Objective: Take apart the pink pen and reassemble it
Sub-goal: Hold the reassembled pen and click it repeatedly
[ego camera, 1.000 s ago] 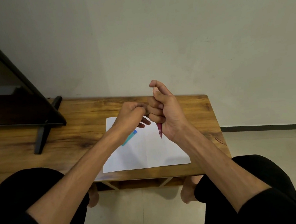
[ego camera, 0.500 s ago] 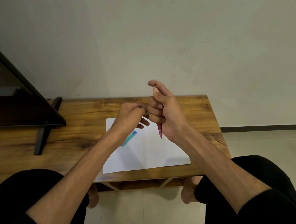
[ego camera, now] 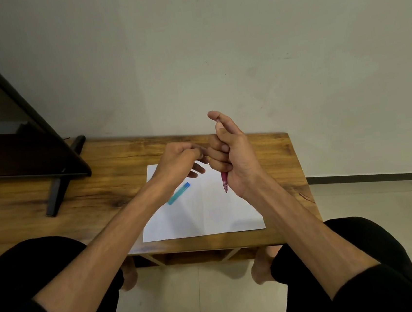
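Pointing tip-down, the pink pen [ego camera: 225, 182] is held upright in the clenched fingers [ego camera: 217, 154] of the right hand [ego camera: 235, 157], above the white sheet [ego camera: 206, 214]. The left hand [ego camera: 177, 162] is curled just beside those fingers; whether anything is pinched in it cannot be told. A blue cap [ego camera: 179, 196] is seen below the left fingers, lying on the sheet on the wooden surface [ego camera: 117, 190].

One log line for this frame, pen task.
right hand: grips pink pen upright, tip down | left hand: fingers curled beside it, contents hidden | blue pen: on paper
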